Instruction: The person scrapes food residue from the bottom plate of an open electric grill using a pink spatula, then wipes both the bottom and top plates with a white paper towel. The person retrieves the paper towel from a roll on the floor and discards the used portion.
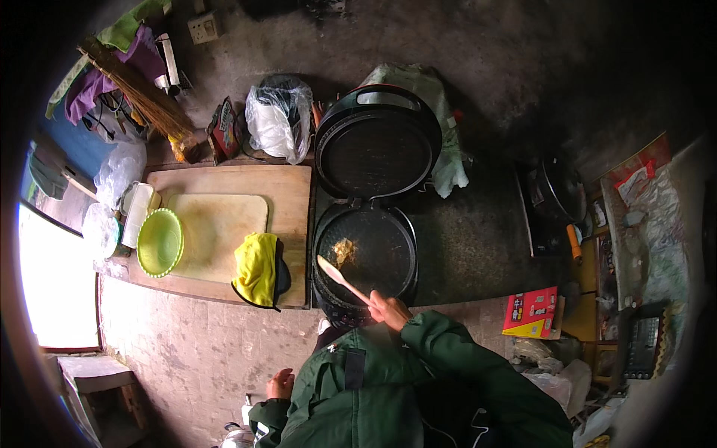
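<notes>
My right hand (389, 310) grips the handle of a wooden spatula (331, 270). The blade hangs over the lower plate of a black electric griddle (386, 246), close to a small clump of browned food (344, 252). The round griddle lid (376, 151) stands raised on its hinge at the back. Down at my left side hangs my left hand (280, 384), its fingers loosely bent and nothing visible in it. A metal pot or kettle (236, 437) is partly visible below that hand, cut by the frame edge.
Left of the griddle, a wooden board (224, 176) bears a pale cutting board (215, 224), a green plastic basket (160, 243) and a yellow cloth item (255, 269). A straw brush (140, 95) leans behind. At right are a black pan (562, 187) and a red-and-yellow box (530, 312).
</notes>
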`<move>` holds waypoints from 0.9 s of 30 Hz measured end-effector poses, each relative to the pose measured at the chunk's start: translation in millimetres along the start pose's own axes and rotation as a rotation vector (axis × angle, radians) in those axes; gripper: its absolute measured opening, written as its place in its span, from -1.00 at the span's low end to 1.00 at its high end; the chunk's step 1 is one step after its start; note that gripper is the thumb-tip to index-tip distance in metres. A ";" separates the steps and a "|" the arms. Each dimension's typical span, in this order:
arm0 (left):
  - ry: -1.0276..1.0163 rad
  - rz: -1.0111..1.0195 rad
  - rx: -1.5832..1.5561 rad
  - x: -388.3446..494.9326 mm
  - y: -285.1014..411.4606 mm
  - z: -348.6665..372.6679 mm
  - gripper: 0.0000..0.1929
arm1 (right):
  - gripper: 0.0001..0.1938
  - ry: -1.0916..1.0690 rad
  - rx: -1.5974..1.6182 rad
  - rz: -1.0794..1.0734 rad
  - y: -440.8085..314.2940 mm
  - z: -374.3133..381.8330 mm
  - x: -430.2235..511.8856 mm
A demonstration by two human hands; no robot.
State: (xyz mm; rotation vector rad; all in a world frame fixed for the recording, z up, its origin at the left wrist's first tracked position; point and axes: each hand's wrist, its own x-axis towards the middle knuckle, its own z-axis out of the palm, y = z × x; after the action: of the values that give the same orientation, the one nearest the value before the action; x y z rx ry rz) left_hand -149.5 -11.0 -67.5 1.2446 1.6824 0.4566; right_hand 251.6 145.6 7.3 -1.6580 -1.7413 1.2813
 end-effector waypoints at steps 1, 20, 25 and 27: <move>0.007 0.005 0.016 0.1 2.3 -0.3 -0.76 | -0.80 0.025 0.005 0.011 0.8 0.2 0.3; 0.002 0.024 0.065 1.5 23.3 1.5 -0.75 | -0.37 -0.034 0.408 0.381 -22.3 -7.6 7.9; 0.027 0.061 0.064 0.6 41.3 -3.1 -0.75 | -0.66 0.021 0.261 0.117 -17.2 -21.7 -14.4; 0.045 0.082 0.067 -0.7 50.6 -4.8 -0.74 | -0.80 0.106 -0.100 -0.250 -11.0 -25.3 -30.1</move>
State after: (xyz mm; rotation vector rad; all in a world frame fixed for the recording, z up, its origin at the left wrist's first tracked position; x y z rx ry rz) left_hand -127.1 10.2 -27.1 1.3649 1.7012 0.4842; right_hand 272.1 127.2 37.4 -1.4740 -1.9048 0.9908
